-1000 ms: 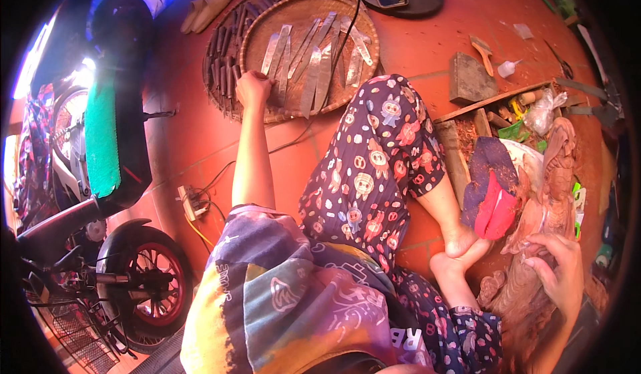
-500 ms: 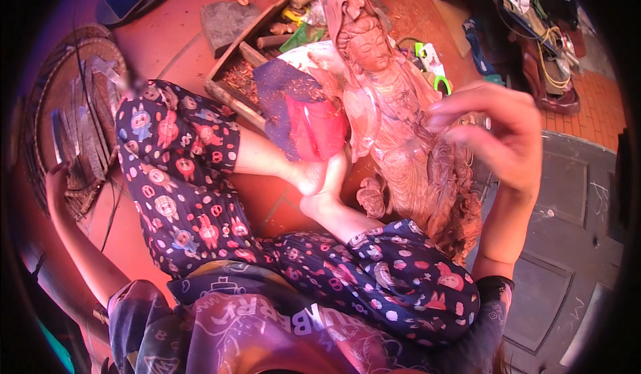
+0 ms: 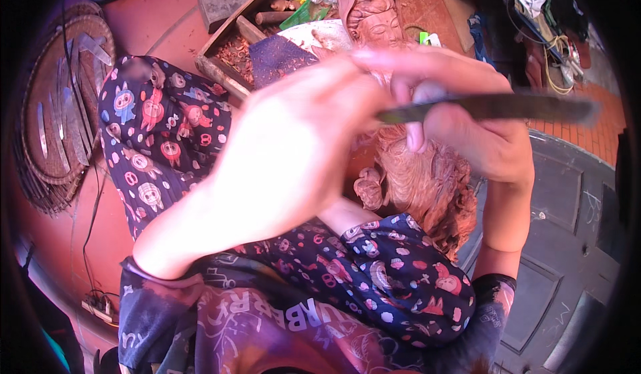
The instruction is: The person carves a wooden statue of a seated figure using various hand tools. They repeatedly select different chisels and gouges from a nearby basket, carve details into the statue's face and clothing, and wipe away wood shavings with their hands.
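My left hand (image 3: 287, 147), blurred, is closed on the inner end of a flat dark metal tool (image 3: 514, 107), file-like in shape. The tool lies level and points right. My right hand (image 3: 477, 123) curls around its middle, thumb below and index finger above; some fingers there are hidden. Behind both hands stands a carved reddish wooden statue (image 3: 417, 180) of a robed figure. Its face shows above my right hand, and its rough base rests beside my bent leg. My hands cover its chest.
At left, a round woven basket (image 3: 41, 60) holds several long flat metal tools (image 3: 63, 123). A wooden tray (image 3: 224, 73) with shavings and scraps lies ahead. A dark grey panelled board (image 3: 534, 220) is at right. Cables and cloth (image 3: 534, 3) pile up far right.
My left hand has come from the basket at left to the middle, bringing the dark metal tool to my right hand. My view has shifted slightly, and the statue sits higher in it.
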### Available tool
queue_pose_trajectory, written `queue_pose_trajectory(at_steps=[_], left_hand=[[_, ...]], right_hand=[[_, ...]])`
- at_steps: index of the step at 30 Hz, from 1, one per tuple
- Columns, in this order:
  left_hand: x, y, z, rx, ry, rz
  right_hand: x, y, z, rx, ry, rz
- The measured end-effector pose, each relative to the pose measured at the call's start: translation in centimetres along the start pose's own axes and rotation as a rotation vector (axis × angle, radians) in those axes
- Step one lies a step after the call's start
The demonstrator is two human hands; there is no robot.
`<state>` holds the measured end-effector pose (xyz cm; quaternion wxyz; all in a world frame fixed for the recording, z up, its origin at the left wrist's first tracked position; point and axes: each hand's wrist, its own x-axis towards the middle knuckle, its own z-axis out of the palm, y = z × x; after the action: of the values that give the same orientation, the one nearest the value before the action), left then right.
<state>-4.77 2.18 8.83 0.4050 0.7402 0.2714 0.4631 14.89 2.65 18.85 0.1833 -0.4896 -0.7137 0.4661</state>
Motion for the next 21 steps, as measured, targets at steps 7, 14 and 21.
queue_pose_trajectory(at_steps=[7, 14, 21], left_hand=[[-3.0, -4.1, 6.3, -0.044, 0.233, -0.112], [-6.2, -2.7, 11.7, -0.127, -0.08, -0.072], [-5.3, 0.6, 12.2, -0.358, -0.154, 0.029]], right_hand=[[-0.9, -0.7, -4.1, -0.156, 0.15, 0.195], [0.5, 4.1, -6.1, -0.358, -0.157, 0.218], [0.2, 5.0, -5.4, -0.356, -0.163, 0.2]])
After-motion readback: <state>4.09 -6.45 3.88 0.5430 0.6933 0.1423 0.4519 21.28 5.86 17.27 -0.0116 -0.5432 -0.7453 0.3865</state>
